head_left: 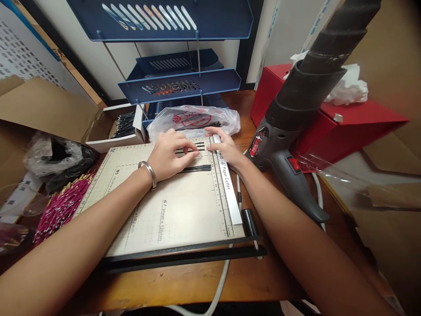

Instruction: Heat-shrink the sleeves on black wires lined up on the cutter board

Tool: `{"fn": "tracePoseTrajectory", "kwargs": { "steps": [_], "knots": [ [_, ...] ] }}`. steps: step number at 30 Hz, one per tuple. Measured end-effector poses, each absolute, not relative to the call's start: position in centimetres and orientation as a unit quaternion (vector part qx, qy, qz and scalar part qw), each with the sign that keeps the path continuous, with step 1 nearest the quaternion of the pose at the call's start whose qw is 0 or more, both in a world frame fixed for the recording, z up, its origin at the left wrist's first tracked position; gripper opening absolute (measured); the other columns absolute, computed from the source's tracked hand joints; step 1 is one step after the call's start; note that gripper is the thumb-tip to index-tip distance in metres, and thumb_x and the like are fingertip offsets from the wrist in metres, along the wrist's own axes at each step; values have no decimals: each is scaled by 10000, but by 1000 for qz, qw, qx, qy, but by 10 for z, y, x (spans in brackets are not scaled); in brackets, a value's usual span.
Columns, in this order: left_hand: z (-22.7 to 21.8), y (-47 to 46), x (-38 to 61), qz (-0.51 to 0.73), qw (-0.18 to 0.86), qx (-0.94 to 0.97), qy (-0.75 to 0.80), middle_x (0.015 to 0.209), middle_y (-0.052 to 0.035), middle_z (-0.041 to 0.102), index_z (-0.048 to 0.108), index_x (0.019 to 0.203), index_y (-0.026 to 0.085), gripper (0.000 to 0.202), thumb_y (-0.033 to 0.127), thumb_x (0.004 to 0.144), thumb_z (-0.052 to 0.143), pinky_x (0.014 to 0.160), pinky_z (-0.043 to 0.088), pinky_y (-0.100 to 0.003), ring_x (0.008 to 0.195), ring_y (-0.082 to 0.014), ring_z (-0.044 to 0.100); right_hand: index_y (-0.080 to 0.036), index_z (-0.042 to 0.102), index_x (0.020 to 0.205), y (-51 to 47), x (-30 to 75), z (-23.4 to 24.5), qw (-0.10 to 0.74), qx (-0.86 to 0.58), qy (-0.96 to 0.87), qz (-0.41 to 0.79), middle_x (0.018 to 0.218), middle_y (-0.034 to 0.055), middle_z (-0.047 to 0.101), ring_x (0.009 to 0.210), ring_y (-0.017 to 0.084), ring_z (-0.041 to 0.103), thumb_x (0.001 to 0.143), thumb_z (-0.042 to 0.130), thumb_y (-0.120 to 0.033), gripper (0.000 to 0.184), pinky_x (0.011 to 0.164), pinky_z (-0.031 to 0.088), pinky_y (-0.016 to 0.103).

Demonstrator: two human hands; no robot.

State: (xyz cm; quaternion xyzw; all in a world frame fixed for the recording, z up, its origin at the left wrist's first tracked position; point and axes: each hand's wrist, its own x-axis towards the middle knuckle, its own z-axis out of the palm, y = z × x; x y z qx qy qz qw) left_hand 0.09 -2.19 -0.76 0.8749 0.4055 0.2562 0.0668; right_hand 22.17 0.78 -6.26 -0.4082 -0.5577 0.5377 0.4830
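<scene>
A grey paper cutter board (177, 210) with a printed grid lies on the wooden desk. Several thin black tubes (196, 167) lie across its far end, reaching toward the white cutter arm (229, 188). My left hand (171, 153), with a silver bangle at the wrist, rests on the board with fingers bent and pressed down on the black tubes. My right hand (226, 147) lies on the far end of the cutter arm, fingers flat and together, fingertips touching the tubes.
A grey heat gun (289, 131) stands right of the cutter before a red box (329, 118). A plastic bag (194, 118) and blue file trays (180, 83) sit behind. A white box of black tubes (123, 127) and pink wires (62, 206) lie left.
</scene>
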Motion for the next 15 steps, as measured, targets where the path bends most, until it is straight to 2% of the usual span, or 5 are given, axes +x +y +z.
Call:
{"fn": "tracePoseTrajectory", "kwargs": {
  "steps": [5, 15],
  "knots": [
    [-5, -31, -4, 224, 122, 907, 334, 836, -29, 778, 855, 907, 276, 188, 372, 984, 714, 844, 381, -421, 841, -233, 586, -249, 599, 1257, 8, 221, -63, 490, -401, -545, 549, 1327, 86, 605, 1322, 330, 570, 540, 731, -323, 732, 1255, 409, 530],
    [1, -27, -8, 168, 123, 910, 358, 789, -39, 747, 865, 887, 291, 203, 385, 983, 712, 883, 398, -439, 891, -259, 625, -259, 623, 1285, 8, 224, -64, 479, -408, -563, 536, 1374, 87, 623, 1370, 349, 564, 583, 748, -315, 714, 1267, 418, 563]
  ]
}}
